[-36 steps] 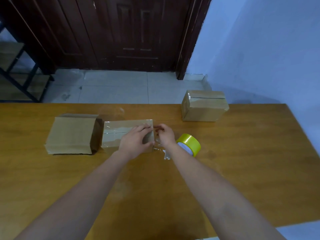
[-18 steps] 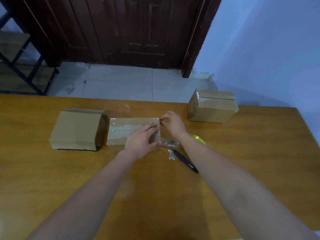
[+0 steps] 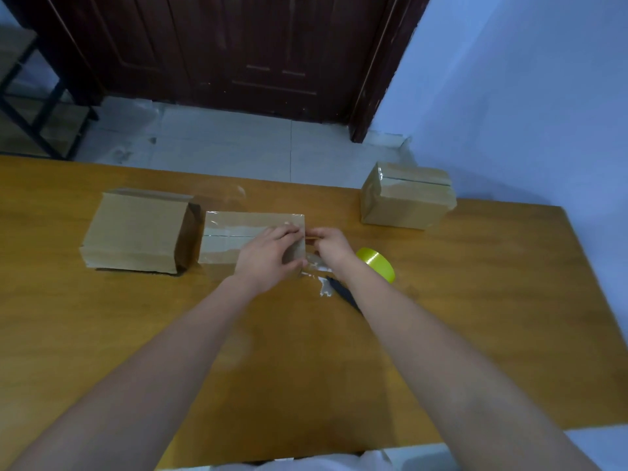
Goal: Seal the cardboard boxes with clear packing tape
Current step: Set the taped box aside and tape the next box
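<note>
Fingers (image 3: 289,232) of the left hand (image 3: 268,256) lie flat on the middle box (image 3: 234,239), at centre frame.
The right hand (image 3: 328,244) pinches clear tape at that box's right end. Beside its wrist on the bench (image 3: 475,300) stands the yellow tape roll (image 3: 377,268); one box (image 3: 136,232) sits left, another (image 3: 406,198) upper right.
</note>
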A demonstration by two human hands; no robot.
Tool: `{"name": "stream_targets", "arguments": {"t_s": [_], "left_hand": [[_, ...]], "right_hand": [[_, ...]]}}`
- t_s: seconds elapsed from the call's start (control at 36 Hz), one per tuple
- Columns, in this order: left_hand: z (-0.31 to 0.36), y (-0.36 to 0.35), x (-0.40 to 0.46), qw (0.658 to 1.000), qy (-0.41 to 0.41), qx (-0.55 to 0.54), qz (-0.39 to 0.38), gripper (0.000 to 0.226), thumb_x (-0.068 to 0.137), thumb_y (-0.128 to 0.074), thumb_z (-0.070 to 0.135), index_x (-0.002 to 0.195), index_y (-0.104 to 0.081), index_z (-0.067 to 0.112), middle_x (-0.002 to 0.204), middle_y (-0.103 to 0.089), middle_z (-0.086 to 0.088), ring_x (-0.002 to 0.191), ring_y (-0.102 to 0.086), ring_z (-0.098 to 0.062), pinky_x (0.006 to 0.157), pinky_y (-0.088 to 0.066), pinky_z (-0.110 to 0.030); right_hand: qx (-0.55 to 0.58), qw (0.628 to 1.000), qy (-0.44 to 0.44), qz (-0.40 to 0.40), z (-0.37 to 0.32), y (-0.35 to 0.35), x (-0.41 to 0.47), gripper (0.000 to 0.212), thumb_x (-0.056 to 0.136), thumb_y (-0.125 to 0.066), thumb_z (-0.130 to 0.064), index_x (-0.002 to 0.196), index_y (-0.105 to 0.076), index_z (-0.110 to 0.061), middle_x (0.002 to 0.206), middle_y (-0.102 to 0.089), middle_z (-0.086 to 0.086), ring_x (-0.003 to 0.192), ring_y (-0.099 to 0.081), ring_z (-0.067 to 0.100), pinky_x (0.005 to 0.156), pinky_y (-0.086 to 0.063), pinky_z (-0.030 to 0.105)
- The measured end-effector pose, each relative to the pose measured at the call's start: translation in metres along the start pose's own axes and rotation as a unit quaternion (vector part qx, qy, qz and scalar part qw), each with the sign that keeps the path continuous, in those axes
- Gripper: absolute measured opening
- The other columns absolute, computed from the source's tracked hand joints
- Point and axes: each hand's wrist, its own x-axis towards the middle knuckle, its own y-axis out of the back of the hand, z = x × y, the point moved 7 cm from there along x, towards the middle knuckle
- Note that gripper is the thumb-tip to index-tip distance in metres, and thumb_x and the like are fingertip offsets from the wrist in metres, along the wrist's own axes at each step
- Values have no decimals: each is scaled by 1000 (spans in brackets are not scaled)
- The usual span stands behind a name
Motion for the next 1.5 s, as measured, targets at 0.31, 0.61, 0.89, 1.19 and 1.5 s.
{"name": "stream_targets", "arguments": {"t_s": [0.31, 0.61, 0.89, 1.19, 1.5], "left_hand": [[-4, -2, 6, 996, -31, 31, -77, 63, 94, -47, 50, 149, -27, 28, 154, -23, 13, 141, -20, -12, 108, -29, -30], [-2, -3, 5, 995, -47, 39, -80, 62, 96, -45, 44, 150, -23, 23, 156, -21, 8, 142, -18, -14, 111, -25, -31], [0, -3, 4, 995, -44, 37, -81, 62, 96, -45, 43, 151, -23, 22, 156, -20, 8, 144, -14, -13, 112, -22, -31], [1, -3, 2, 996, -46, 40, -70, 62, 97, -45, 42, 151, -23, 22, 156, -20, 8, 144, -14, -14, 113, -19, -30], [-1, -10, 1, 997, -51, 23, -51, 61, 96, -49, 39, 150, -25, 20, 156, -23, 6, 145, -16, -16, 116, -12, -30]], "right_hand": [[-146, 986, 44, -74, 11, 10, -16, 16, 85, -63, -8, 101, -63, -10, 97, -64, 5, 91, -59, 16, 86, -49, 30], [-441, 875, 197, 16, -3, 2, -20, 22, 87, -62, -28, 90, -65, -6, 96, -62, 10, 94, -57, 28, 67, -34, 34], [-544, 781, 307, -29, -13, -5, -21, 25, 94, -53, -24, 99, -68, -5, 101, -63, 12, 100, -54, 29, 83, -39, 39], [-527, 766, 369, -7, -13, -3, -19, 19, 77, -62, -22, 73, -69, -6, 77, -65, 9, 70, -61, 30, 58, -52, 39], [-541, 779, 313, -59, -26, -2, 8, 18, 83, -64, -24, 87, -69, -8, 94, -68, 6, 96, -54, 26, 73, -39, 31]]}}
